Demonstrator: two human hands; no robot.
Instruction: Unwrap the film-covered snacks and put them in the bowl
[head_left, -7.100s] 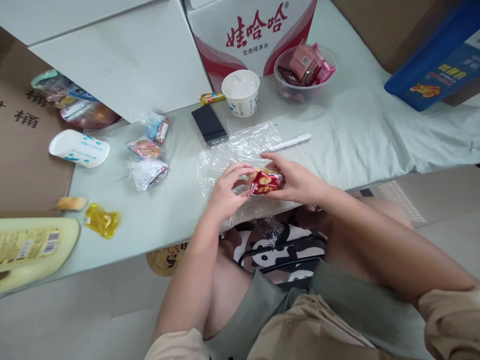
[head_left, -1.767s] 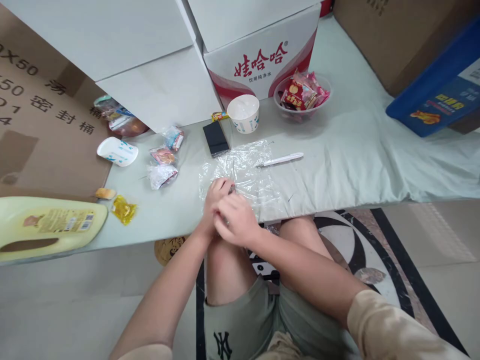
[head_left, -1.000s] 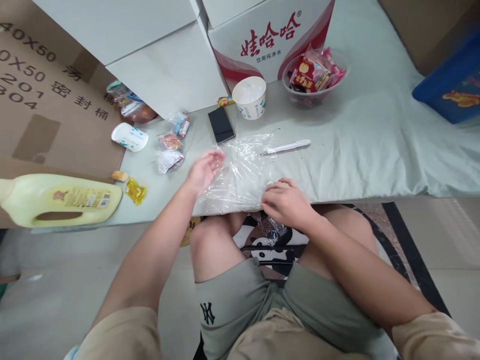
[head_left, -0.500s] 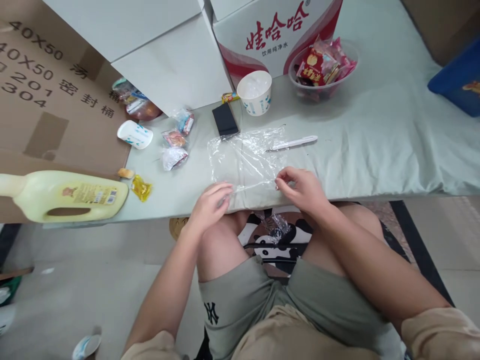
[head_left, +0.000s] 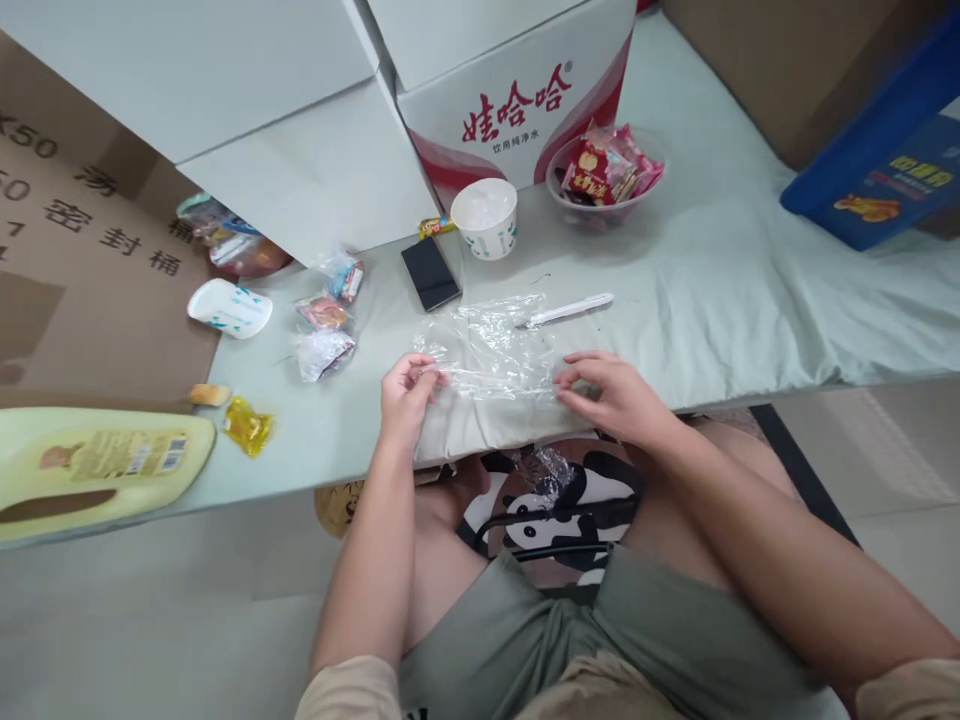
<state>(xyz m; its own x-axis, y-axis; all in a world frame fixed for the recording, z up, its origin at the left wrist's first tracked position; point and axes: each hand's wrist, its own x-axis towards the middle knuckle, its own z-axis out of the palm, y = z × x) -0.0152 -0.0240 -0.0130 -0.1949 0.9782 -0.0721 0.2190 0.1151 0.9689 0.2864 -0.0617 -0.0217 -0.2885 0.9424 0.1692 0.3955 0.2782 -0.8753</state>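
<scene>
A clear plastic bag [head_left: 495,350], thin and crinkled, lies on the pale green cloth near its front edge. My left hand [head_left: 409,395] pinches its near left corner between thumb and fingers. At the near right corner, the fingertips of my right hand [head_left: 607,395] are closed on the film. A white pen-shaped tool [head_left: 570,310], perhaps a craft knife, lies just beyond the bag with its tip at the film. Behind the bag's left side rests a black phone [head_left: 430,273].
A paper cup [head_left: 486,220] and a plastic bowl [head_left: 600,205] of wrapped snacks stand by a white carton [head_left: 517,125]. To the left are wrapped snacks [head_left: 322,312], a tipped paper cup [head_left: 229,308], a yellow wrapper [head_left: 247,427] and a yellow jug [head_left: 112,465]. A blue container [head_left: 862,180] stands right.
My left hand has closed on the bag's left corner, and the bag's near edge is gathered into a wider fold. The view has shifted, with a phone now apart from the bag.
</scene>
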